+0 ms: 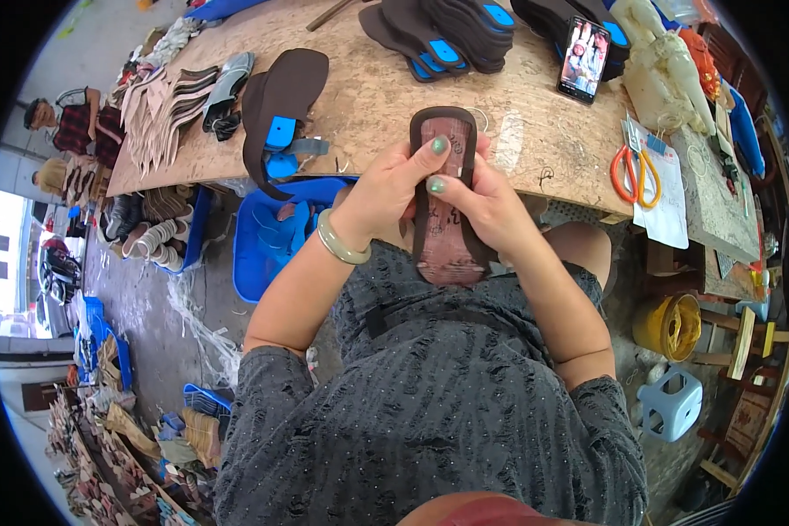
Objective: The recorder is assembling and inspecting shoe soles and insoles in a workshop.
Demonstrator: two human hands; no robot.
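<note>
Above my lap, at the table's near edge, I hold a sole-shaped piece [444, 238], upright and facing me. It is worn reddish-brown with dark handwritten marks and a dark brown rim. My left hand [396, 182] grips its left side, a pale bangle at the wrist. From the right, my right hand [493, 209] closes on it too. Both thumbs press on the front face; the other fingers are mostly hidden behind. Left of my hands, dark brown insoles [300, 81] with a blue heel patch [280, 133] lie at the table's edge.
On the wooden table [359, 131] are stacked dark insoles [473, 39], a propped phone [584, 60], orange-handled scissors [636, 167] and beige cut pieces [162, 110]. A blue bin [247, 263] stands below left. At right are a yellow bucket [668, 326] and a light blue stool [672, 405].
</note>
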